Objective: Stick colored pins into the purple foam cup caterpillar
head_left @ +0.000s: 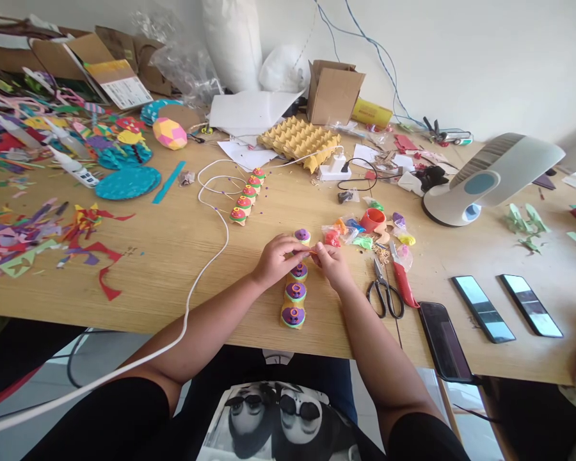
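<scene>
My left hand [279, 259] and my right hand [333, 264] meet fingertip to fingertip above a row of egg-carton cups [287, 304]. Pinched between both is a thin orange strip [312, 252], perhaps modelling clay. The cups wear purple tops [296, 291] edged in light green, most with a small orange ring and dark dots. My left fingers partly cover the row near its far end. Farther off stands a second row of cups [244, 202] with red and green tops and thin sticks with dark tips out at the sides.
To the right lie scissors [380, 288], a red-handled knife [403, 278], several clay packets [350, 227], phones [445, 339] and a white fan [484, 179]. A white cable [211, 256] crosses by my left arm. Paper scraps [43, 237] cover the left; an egg tray [300, 141] sits behind.
</scene>
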The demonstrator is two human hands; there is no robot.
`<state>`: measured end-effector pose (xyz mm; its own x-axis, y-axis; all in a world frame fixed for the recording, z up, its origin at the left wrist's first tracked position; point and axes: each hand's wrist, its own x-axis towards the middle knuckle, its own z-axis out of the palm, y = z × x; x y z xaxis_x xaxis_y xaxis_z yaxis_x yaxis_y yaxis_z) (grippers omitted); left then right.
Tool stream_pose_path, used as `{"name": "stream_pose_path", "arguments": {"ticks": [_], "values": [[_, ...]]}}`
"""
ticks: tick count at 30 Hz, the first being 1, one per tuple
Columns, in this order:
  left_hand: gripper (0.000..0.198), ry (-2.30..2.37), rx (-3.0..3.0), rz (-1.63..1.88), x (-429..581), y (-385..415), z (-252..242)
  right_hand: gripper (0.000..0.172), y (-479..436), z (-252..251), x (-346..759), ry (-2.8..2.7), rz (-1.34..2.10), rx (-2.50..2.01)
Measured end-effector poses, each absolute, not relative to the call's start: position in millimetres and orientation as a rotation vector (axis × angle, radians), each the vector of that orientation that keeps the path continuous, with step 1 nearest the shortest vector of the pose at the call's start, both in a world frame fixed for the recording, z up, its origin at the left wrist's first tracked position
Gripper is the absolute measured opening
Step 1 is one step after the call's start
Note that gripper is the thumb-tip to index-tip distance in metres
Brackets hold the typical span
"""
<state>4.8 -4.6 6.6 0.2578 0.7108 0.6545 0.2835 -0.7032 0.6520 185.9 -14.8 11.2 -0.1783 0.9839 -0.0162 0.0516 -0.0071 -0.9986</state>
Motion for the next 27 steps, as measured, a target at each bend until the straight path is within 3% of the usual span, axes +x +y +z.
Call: {"name": "stream_pose_path", "arguments": {"ticks": [3, 14, 27], "values": [[0.011, 0.934, 2.108, 1.467, 3.6, -4.9, 7.4, 0.065, -14.7, 13.0, 187.1, -1.278, 1.379, -1.161], [0.011, 0.963, 2.091, 1.513, 1.3, -5.2, 6.2, 0.039, -15.4, 15.6, 183.3, -1.221, 1.471, -0.969], [0.018, 0.95, 2.083, 1.469, 1.4, -6.5, 6.6, 0.039, -17.1, 15.7, 183.4, -1.212, 1.458, -0.979]]}}
